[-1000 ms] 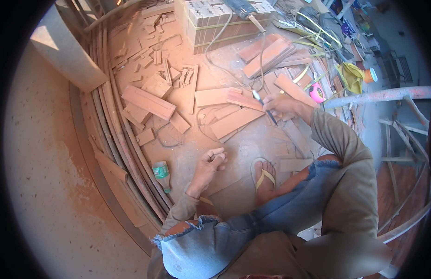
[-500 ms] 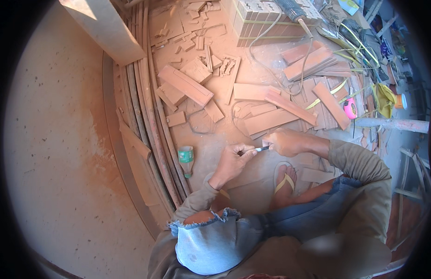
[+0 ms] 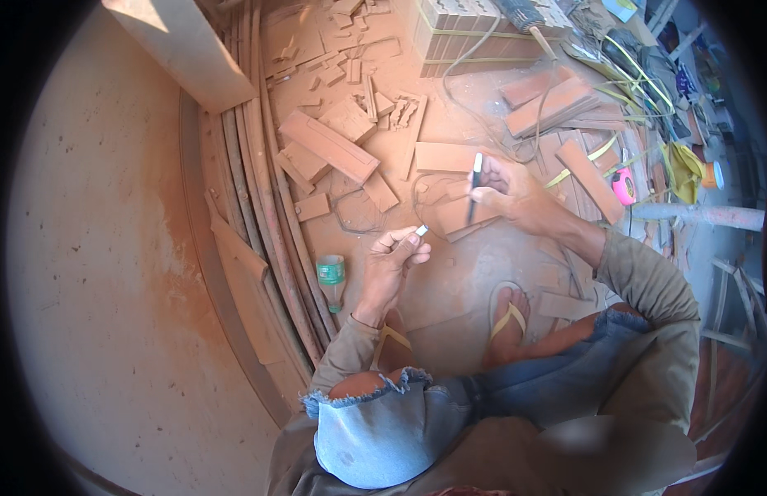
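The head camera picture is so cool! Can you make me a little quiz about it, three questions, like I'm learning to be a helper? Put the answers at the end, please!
1. True or false: the left hand and the right hand are touching each other.

2. Pick one. What is in the right hand?
a) a pink tape measure
b) a slim dark pen-like tool with a white end
c) a bottle with a green label

3. Fill the gap: the left hand pinches a small ______ piece between thumb and finger.

Key:
1. False; there is a gap between them.
2. b
3. white
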Demonstrator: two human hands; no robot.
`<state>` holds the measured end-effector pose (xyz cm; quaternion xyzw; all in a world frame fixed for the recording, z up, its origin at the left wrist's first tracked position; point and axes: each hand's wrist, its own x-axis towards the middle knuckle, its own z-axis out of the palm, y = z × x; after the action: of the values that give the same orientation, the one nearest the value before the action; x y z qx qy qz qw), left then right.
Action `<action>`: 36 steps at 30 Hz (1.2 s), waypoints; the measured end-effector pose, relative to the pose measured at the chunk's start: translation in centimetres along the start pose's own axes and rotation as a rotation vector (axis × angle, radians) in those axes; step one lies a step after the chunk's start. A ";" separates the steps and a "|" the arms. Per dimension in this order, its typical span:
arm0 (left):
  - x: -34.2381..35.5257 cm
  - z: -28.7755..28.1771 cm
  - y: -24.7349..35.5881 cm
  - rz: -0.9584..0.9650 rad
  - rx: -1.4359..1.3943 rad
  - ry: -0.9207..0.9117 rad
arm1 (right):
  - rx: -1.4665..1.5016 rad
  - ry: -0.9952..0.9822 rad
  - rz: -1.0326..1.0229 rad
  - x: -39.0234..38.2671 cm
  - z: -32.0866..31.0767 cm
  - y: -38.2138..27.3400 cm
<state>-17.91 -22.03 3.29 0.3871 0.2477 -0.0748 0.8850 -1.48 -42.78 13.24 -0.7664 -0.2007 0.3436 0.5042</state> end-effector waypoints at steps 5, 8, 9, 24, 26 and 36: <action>0.3 0.0 -1.1 -0.113 -0.194 -0.140 | 0.319 0.099 -0.053 -0.7 2.1 -0.7; 0.3 0.0 -1.2 -0.118 -0.257 -0.175 | 0.339 0.139 -0.068 -0.6 2.1 -0.9; 0.4 0.0 -1.4 -0.124 -0.276 -0.191 | 0.340 0.153 -0.060 -0.7 2.0 -1.2; -0.1 0.8 -1.8 -0.227 -0.372 -0.224 | 0.424 0.135 -0.048 -1.2 4.1 0.7; 0.0 0.7 -2.5 -0.248 -0.414 -0.233 | 0.383 0.160 -0.024 -1.6 4.2 1.0; -0.4 1.3 -3.8 -0.299 -0.539 -0.159 | 0.602 0.111 0.137 -1.5 3.2 2.8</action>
<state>-18.94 -25.62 1.79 0.0908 0.2429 -0.1659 0.9515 -4.95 -42.85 10.34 -0.6122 -0.0098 0.3784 0.6942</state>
